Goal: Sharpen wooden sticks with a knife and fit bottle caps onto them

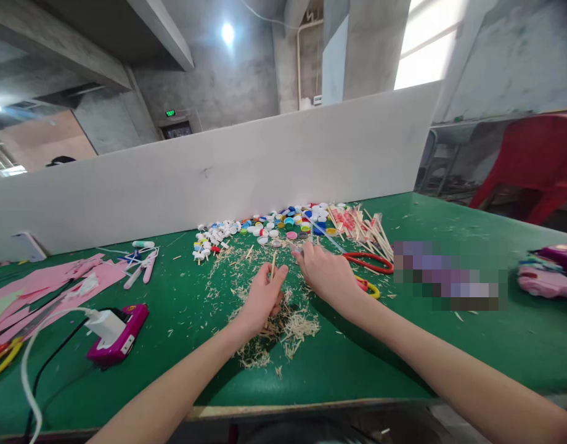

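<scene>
My left hand [266, 295] is closed round a short wooden stick [273, 264], which stands up from between thumb and fingers. My right hand [324, 271] is closed, palm down, just to the right of it. A thin grey blade [294, 246] pokes out from its fingers towards the stick; the handle is hidden in the hand. Beneath both hands lies a heap of wood shavings [299, 327], with more scattered around. Close to the right wrist are red-handled scissors [373, 262] and a yellow-and-red handle [370, 287], partly covered by the hand.
Many coloured bottle caps [290, 234] lie along the white partition [265, 166]. Wooden sticks [364, 228] with red-printed wrappers are beside them. A magenta power strip [119, 345] with cables and pink sheets [43, 290] occupies the left of the green table [348, 376]. Glue guns [546, 277] sit far right.
</scene>
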`<act>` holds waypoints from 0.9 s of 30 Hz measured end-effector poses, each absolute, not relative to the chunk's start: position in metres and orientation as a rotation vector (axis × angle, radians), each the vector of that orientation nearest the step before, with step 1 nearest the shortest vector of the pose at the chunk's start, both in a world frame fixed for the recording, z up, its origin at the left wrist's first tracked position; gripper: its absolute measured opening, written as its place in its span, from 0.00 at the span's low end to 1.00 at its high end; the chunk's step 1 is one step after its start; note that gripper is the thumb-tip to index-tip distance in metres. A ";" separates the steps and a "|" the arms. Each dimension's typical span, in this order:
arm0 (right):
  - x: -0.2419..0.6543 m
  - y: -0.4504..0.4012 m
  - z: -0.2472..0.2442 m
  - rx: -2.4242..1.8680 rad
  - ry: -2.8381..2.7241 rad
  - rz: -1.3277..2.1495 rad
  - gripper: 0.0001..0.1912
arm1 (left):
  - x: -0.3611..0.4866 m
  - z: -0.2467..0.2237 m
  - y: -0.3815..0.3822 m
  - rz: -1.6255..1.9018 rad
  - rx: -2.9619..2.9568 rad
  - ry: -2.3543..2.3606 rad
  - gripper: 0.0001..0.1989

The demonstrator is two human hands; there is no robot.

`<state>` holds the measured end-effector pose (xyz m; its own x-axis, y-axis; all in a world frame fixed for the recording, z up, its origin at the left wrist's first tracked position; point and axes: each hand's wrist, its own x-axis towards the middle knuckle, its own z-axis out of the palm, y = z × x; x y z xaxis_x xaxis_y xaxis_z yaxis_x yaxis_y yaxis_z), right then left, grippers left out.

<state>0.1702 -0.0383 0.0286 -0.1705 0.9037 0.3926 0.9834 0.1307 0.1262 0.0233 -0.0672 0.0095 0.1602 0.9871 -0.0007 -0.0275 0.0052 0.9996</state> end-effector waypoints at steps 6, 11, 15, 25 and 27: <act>0.163 -0.045 0.032 -1.653 -2.406 -0.423 0.18 | 0.016 0.005 -0.060 1.097 1.272 1.071 0.27; 0.162 -0.044 0.027 -1.566 -2.503 -0.353 0.18 | 0.017 0.006 -0.060 1.072 1.347 1.097 0.25; 0.163 -0.043 0.026 -1.543 -2.516 -0.322 0.18 | 0.017 0.006 -0.061 1.089 1.474 1.145 0.21; 0.158 -0.048 0.028 -1.663 -2.459 -0.335 0.19 | 0.011 0.007 -0.060 1.089 1.714 1.251 0.17; 0.156 -0.050 0.029 -1.701 -2.447 -0.336 0.19 | 0.010 0.008 -0.061 1.076 1.728 1.279 0.17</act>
